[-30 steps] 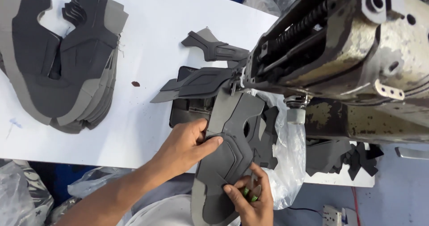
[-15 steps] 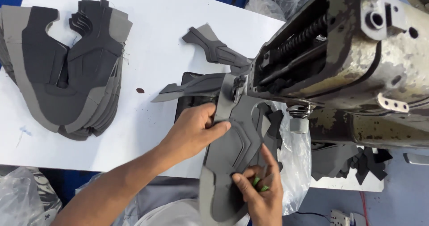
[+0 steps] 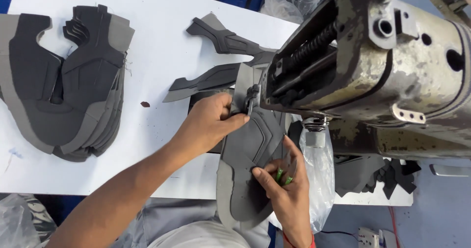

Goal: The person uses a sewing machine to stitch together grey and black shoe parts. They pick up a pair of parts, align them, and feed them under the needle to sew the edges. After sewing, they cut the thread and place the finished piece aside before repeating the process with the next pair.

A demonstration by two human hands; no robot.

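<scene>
Left hand [image 3: 208, 125] grasps upper edge of dark grey shoe-upper panel [image 3: 248, 174], thumb and fingers pinching it right at head of worn industrial sewing machine [image 3: 382, 66]. Right hand [image 3: 287, 191] presses panel's lower part, fingers spread, small green-handled snips [image 3: 282, 176] tucked in grip. Panel hangs over front edge of white table [image 3: 162, 42]. Stack of matching grey uppers [image 3: 64, 101] lies far left. 2 loose dark strips [image 3: 221, 37] near machine. Clear plastic bag [image 3: 319, 179] under machine, just right of right hand.
</scene>
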